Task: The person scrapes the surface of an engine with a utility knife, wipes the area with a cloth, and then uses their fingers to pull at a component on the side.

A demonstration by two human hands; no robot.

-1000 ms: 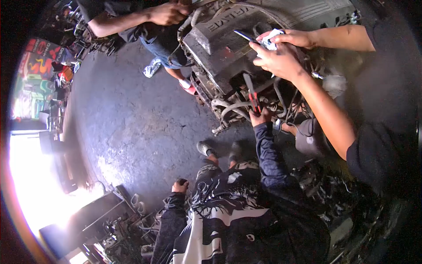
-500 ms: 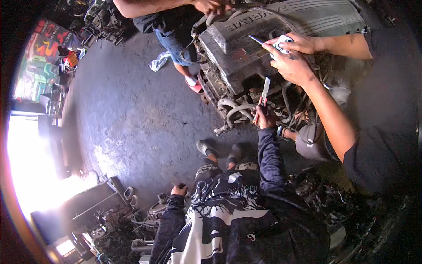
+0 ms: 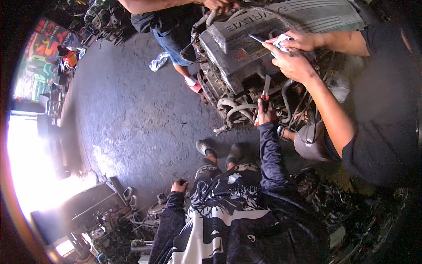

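My right hand [image 3: 266, 113] is wrapped round the red handle of a box cutter [image 3: 265, 91], whose blade points up beside the engine's lower edge. The big grey engine [image 3: 233, 53] with raised letters on its cover fills the upper middle. My left hand [image 3: 180, 185] hangs low at the left with its fingers curled; anything in it is too small to make out. Above my right hand, a co-worker's hands hold a white cloth [image 3: 282, 42] and a thin pointed tool [image 3: 256, 39] over the engine.
Another person's arm [image 3: 154, 6] reaches to the engine's top edge. A crumpled plastic bag [image 3: 159, 61] lies on the dark floor [image 3: 127, 105]. Engine parts [image 3: 154, 211] are piled beside and behind me. A colourful banner [image 3: 41, 61] stands far left.
My right hand has turned a little, so the box cutter stands more upright. The co-worker's arms have shifted slightly. My left hand has risen slightly.
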